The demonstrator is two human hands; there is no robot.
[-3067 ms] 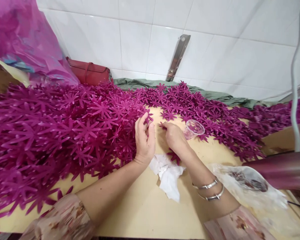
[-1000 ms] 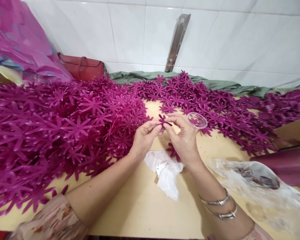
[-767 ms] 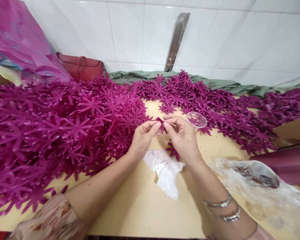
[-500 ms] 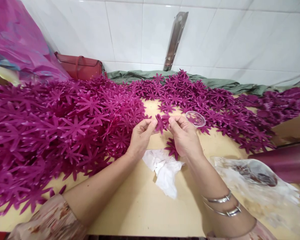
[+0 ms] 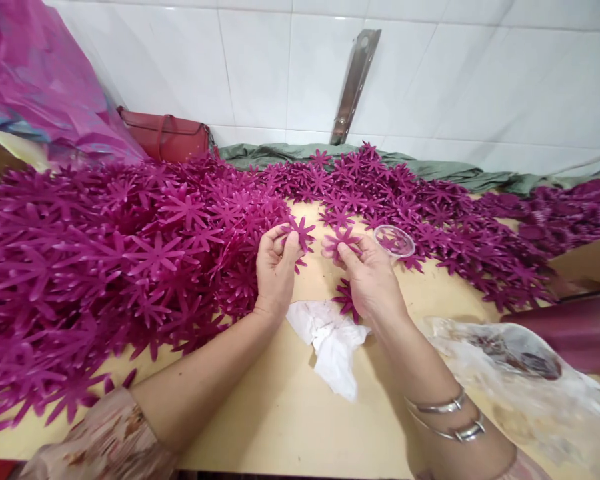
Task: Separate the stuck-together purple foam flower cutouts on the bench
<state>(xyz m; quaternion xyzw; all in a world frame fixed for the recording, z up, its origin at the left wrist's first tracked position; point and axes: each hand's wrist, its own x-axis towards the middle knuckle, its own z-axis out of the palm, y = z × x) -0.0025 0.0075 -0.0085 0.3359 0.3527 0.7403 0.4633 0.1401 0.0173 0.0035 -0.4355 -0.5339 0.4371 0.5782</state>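
Observation:
A big heap of magenta star-shaped flower pieces covers the left and back of the yellow table. My left hand pinches one flower piece at the heap's edge. My right hand pinches a second flower piece just to the right of it. The two pieces are apart, a small gap between them. Under my right hand lies another loose flower. A small clear plastic cup sits just right of my right hand. Two silver bangles ring my right wrist.
A crumpled white tissue lies below my hands. A clear plastic bag and a dark red roll are at the right. A red handbag, pink plastic sheet and green cloth line the tiled wall.
Both hands held one clump of flower pieces together between the fingertips; now they have drawn apart, each holding a separate flower piece.

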